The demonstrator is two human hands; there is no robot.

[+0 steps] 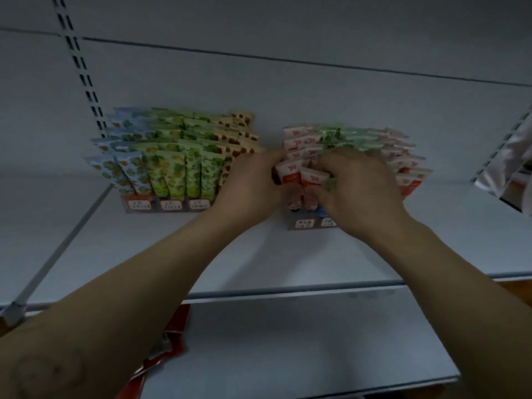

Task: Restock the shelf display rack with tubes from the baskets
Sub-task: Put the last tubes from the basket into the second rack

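Note:
Two display racks of upright tubes stand on the white shelf [86,249]. The left rack [172,159] holds blue, green and yellow-brown patterned tubes. The right rack [403,156] holds red-and-white and green tubes. Both hands work at the front left of the right rack. My left hand [247,182] curls its fingers around a red-and-white tube [288,174] in the front row. My right hand [359,182] pinches the neighbouring red-and-white tube [312,180] with bent fingers and covers the middle rows. No basket is in view.
A slotted upright [77,67] runs up the back panel at left, another at the far right [501,145]. Shiny packaging [509,168] shows at the right edge. A red packet [169,341] lies on the lower shelf below my left forearm.

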